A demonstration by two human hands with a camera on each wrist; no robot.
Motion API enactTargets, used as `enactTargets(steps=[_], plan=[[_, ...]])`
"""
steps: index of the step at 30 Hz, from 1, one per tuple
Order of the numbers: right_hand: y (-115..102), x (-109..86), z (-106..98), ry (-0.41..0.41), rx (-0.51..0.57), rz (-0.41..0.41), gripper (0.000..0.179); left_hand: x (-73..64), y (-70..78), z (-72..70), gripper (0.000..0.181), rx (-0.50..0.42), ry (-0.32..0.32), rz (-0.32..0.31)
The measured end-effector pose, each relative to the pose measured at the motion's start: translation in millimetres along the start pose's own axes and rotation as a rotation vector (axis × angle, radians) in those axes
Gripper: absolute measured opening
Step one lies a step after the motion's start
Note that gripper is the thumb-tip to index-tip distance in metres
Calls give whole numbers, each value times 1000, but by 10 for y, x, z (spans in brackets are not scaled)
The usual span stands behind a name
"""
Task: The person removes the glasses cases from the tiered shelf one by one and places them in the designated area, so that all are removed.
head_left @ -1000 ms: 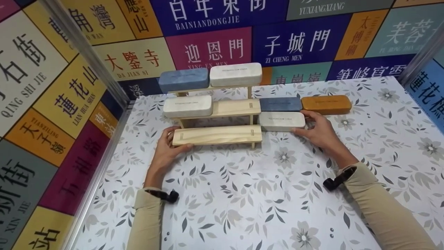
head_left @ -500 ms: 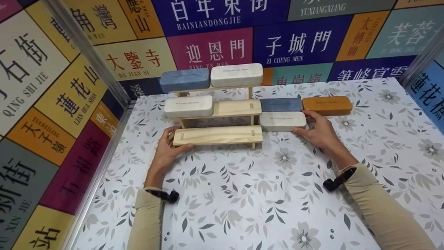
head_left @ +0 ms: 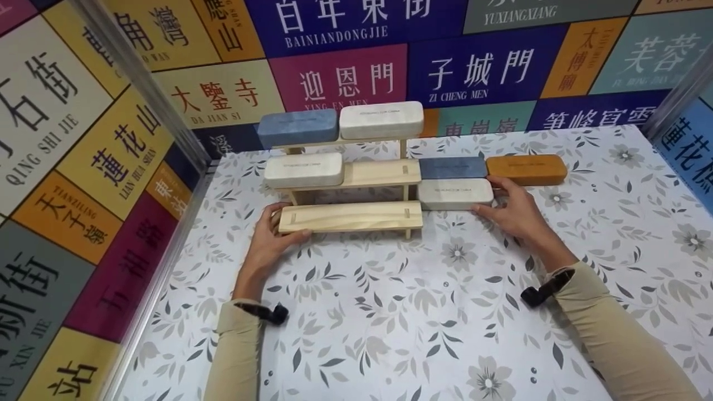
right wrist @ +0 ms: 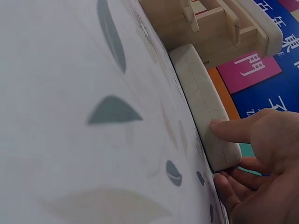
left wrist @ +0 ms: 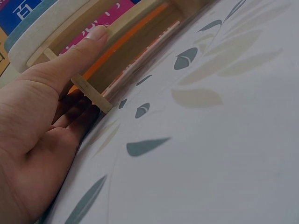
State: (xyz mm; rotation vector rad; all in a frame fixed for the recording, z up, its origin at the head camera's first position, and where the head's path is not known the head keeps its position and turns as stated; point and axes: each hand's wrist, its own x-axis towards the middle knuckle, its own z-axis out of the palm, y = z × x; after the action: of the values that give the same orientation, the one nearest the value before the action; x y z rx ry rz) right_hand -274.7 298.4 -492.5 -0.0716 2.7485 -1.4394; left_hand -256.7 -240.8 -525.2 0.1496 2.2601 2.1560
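A three-tiered wooden display rack (head_left: 351, 217) stands on the table. My left hand (head_left: 266, 238) grips the left end of its lowest step, the thumb (left wrist: 86, 49) along the front edge and the other fingers behind. Right of the rack, a white glasses case (head_left: 454, 195) lies flat, its left end right at the rack's side. My right hand (head_left: 515, 211) pinches the right end of this case, with the thumb (right wrist: 231, 129) on its front face. The lowest step is bare. A white glasses case (head_left: 303, 170) occupies the left half of the middle step.
On the top step sit a blue case (head_left: 298, 126) and a white case (head_left: 381, 121). Behind the held case, a blue case (head_left: 452, 167) and an orange case (head_left: 526, 170) lie end to end on the flowered tabletop (head_left: 390, 334). Sign-covered panels (head_left: 345, 72) rise behind.
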Motion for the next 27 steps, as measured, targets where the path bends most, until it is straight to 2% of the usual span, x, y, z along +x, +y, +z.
enactTargets(steps=[4, 9, 16, 22, 27], plan=[[-38, -19, -30, 29, -14, -58, 81, 5, 5, -6, 86, 21, -10, 3], [-182, -44, -33, 118, 11, -108, 70, -1, 12, -3, 86, 18, -11, -3], [-466, -75, 127, 205, 45, -283, 54, 8, 17, 8, 85, 6, -4, -6], [-757, -76, 328, 204, 91, -394, 47, 3, 19, 12, 85, -9, -1, -10], [-947, -58, 479, 164, 148, -437, 47, 4, 12, 6, 85, -11, 5, -11]])
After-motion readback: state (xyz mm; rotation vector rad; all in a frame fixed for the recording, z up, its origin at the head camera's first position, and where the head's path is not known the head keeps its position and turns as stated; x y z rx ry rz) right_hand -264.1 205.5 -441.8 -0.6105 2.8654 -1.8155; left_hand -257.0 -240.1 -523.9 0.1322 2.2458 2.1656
